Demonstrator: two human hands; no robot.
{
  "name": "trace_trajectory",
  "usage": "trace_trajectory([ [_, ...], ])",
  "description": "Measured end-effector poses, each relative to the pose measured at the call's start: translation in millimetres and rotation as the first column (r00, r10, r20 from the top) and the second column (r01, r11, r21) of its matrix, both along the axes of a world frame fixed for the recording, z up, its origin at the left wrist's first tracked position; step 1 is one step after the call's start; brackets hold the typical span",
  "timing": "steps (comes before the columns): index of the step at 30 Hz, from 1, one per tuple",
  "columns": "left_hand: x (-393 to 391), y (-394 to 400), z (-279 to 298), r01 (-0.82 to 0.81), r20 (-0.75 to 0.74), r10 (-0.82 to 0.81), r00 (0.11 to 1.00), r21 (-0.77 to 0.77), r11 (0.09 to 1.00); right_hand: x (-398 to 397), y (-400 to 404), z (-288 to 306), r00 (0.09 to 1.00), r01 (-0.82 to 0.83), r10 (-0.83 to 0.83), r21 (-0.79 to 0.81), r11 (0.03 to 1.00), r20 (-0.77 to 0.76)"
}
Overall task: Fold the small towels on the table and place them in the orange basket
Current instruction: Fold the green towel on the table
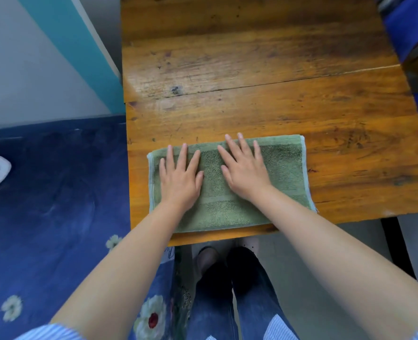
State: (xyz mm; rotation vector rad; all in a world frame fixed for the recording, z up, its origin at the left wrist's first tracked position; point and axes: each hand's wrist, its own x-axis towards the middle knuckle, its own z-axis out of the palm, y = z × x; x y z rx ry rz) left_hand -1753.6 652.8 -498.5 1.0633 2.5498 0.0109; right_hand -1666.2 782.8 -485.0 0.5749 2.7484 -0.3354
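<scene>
towel [230,212] flat on table [252,69], lower centre of frame, at the near edge | left hand [179,179] on towel's left half | right hand [246,171] on towel's middle, just beside the left | bedding [56,192] left of table | shoes [227,261] under table's near edge, bottom centre

green terry-cloth towel [284,165]; glossy scuffed wood table [252,69]
</scene>
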Motion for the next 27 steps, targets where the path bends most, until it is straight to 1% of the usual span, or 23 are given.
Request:
trace_trajectory([
  [1, -2.8, -3.6, -7.4, -0.001, 0.001, 0.001, 1.000, -0.029, 1.000, -3.1, -0.7, -4.6, 0.999, -0.024, 0.023, 0.013, 1.000, 0.035],
  [4, -13.0, -9.6, -14.3, 0.003, 0.014, -0.002, 1.000, -0.047, 0.999, -2.3, 3.4, -19.5, 0.997, -0.049, 0.048, 0.015, 0.999, 0.062],
  [6, -20.7, -11.4, -15.0, -0.010, 0.010, 0.011, 1.000, -0.060, 0.998, 2.1, 13.2, -23.6, 0.998, -0.038, 0.037, 0.029, 0.999, 0.051],
  [7, -24.9, -13.3, -14.3, -0.042, 0.004, 0.042, 0.999, -0.065, 0.997, 5.6, 19.5, -24.5, 0.999, -0.025, 0.024, 0.037, 0.999, 0.043],
  [8, -29.5, -16.2, -14.4, -0.087, 0.003, 0.087, 0.996, -0.061, 0.994, 10.7, 27.3, -24.4, 0.999, 0.002, -0.003, 0.040, 0.999, 0.038],
  [11, -42.0, -24.0, -16.4, -0.228, 0.037, 0.228, 0.973, -0.004, 0.974, 32.4, 57.1, -22.9, 0.988, 0.153, -0.153, 0.046, 0.987, 0.007],
  [14, -44.8, -24.6, -17.0, -0.240, 0.038, 0.240, 0.970, -0.004, 0.971, 55.6, 83.4, -19.3, 0.952, 0.305, -0.305, 0.035, 0.952, 0.006],
  [17, -44.1, -22.7, -14.1, -0.234, 0.041, 0.235, 0.971, -0.030, 0.972, 70.7, 96.0, -18.1, 0.895, 0.444, -0.444, 0.027, 0.896, 0.046],
  [20, -41.8, -20.4, -8.9, -0.196, -0.017, 0.195, 0.981, -0.097, 0.976, 77.2, 95.7, -15.0, 0.881, 0.471, -0.470, -0.006, 0.882, 0.061],
  [22, -38.0, -15.8, -3.8, -0.132, -0.078, 0.124, 0.989, -0.102, 0.986, 82.1, 87.2, -6.8, 0.856, 0.516, -0.516, -0.060, 0.855, 0.014],
  [24, -32.1, -9.8, 2.3, -0.015, -0.083, 0.016, 0.996, 0.009, 1.000, 89.9, 72.2, 0.9, 0.833, 0.548, -0.551, -0.072, 0.834, -0.041],
  [26, -21.4, 1.1, 3.1, 0.162, -0.086, -0.152, 0.985, 0.111, 0.981, 104.9, 53.7, 5.4, 0.823, 0.562, -0.564, -0.040, 0.826, -0.070],
  [27, -17.1, 8.3, 4.0, 0.210, -0.072, -0.202, 0.977, 0.130, 0.969, 112.8, 42.3, 5.5, 0.826, 0.559, -0.559, -0.024, 0.829, -0.075],
])
